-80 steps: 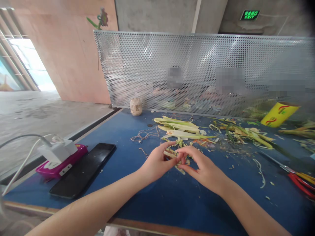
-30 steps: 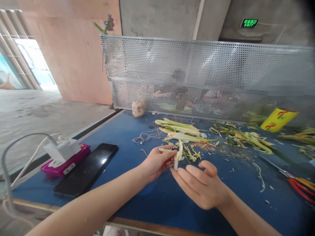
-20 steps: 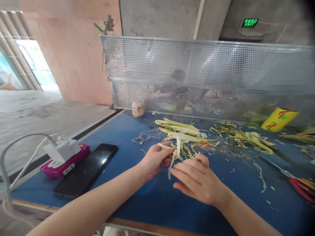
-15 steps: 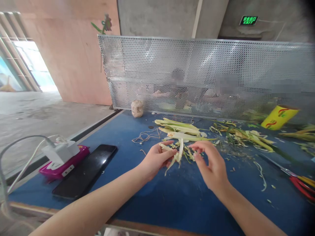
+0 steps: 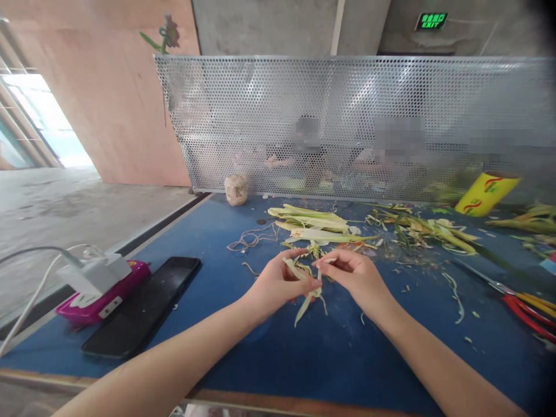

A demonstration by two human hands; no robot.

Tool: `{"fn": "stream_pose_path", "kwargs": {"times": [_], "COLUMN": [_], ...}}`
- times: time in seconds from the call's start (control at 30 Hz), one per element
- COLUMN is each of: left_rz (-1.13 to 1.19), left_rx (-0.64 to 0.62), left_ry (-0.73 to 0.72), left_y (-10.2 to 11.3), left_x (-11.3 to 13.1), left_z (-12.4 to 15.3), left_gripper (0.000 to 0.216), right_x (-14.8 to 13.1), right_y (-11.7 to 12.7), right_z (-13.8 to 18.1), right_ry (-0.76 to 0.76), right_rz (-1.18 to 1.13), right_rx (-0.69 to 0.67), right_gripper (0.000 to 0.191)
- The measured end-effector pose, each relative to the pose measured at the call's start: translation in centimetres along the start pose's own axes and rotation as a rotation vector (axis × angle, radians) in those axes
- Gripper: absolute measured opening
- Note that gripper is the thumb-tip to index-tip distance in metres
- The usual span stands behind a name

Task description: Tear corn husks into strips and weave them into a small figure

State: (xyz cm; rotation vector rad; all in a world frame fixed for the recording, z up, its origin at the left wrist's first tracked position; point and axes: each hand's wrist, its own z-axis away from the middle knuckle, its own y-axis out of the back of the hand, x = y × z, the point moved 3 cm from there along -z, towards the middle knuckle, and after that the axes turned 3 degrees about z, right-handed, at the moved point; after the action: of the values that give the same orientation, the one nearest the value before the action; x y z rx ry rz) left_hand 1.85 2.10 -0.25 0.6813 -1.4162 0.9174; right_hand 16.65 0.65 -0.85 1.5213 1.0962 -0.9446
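Observation:
Pale green-white strips of plant husk (image 5: 306, 308) hang from my left hand (image 5: 278, 282), whose thumb and fingers pinch them. Close by on the right, my right hand (image 5: 354, 278) has its thumb and fingers closed on the upper end of a strip. The hands are a small gap apart, above the blue table (image 5: 330, 359). Just beyond them lies a pile of long husk leaves (image 5: 310, 220), pale with green edges. A loose tangle of thin string (image 5: 252, 238) is left of that pile. Some fingertips are hidden behind the husk.
A black phone (image 5: 143, 307) and a magenta power strip (image 5: 104, 295) with a white charger lie at left. Red-handled scissors (image 5: 521, 310), more husk scraps (image 5: 434, 231) and a yellow roll (image 5: 486, 194) are at right. A perforated metal screen (image 5: 260, 127) stands behind; people sit beyond it.
My right hand has moved left to the husk strip and closed on its end; before, its fingers were apart. The strip's upright end is now bent over. The view has shifted slightly.

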Motion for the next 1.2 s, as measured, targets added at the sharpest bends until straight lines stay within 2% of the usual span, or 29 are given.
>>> {"fn": "stream_pose_path", "kwargs": {"times": [0.1,0.17,0.23,0.37,0.5,0.7,0.83,1.07,1.2], "left_rz": [-0.005,0.015,0.047,0.117,0.100,0.023,-0.028,-0.062,-0.059], "left_rx": [-0.046,-0.037,-0.020,0.034,0.097,0.113,0.127,0.164,0.100], "left_ry": [0.014,0.011,0.015,0.004,-0.055,-0.099,-0.130,-0.179,-0.122], "left_y": [-0.2,-0.1,0.0,0.5,0.9,0.9,1.2,1.4,1.0], "left_x": [-0.2,-0.2,-0.3,-0.1,0.5,0.6,0.7,1.5,1.3], "left_z": [0.0,-0.1,-0.2,-0.3,-0.3,-0.2,-0.4,-0.3,-0.1], "left_gripper": [0.072,0.071,0.068,0.071,0.078,0.074,0.074,0.076,0.075], "right_x": [0.2,0.2,0.3,0.6,0.7,0.3,-0.2,0.3,0.4], "right_y": [0.6,0.7,0.5,-0.5,-0.9,-0.5,-0.1,0.4,-0.4], "right_z": [-0.2,-0.3,-0.4,-0.2,0.0,0.1,0.1,-0.2,0.0], "right_ry": [-0.007,0.009,0.009,-0.096,-0.064,-0.024,0.009,-0.004,-0.035], "right_rz": [-0.046,-0.079,-0.103,-0.125,-0.095,0.021,0.116,0.078,-0.009], "right_rx": [0.121,0.142,0.070,-0.179,-0.328,-0.301,-0.287,-0.277,-0.353], "right_gripper": [0.022,0.024,0.028,0.040,0.028,0.016,0.017,0.012,0.027]}}
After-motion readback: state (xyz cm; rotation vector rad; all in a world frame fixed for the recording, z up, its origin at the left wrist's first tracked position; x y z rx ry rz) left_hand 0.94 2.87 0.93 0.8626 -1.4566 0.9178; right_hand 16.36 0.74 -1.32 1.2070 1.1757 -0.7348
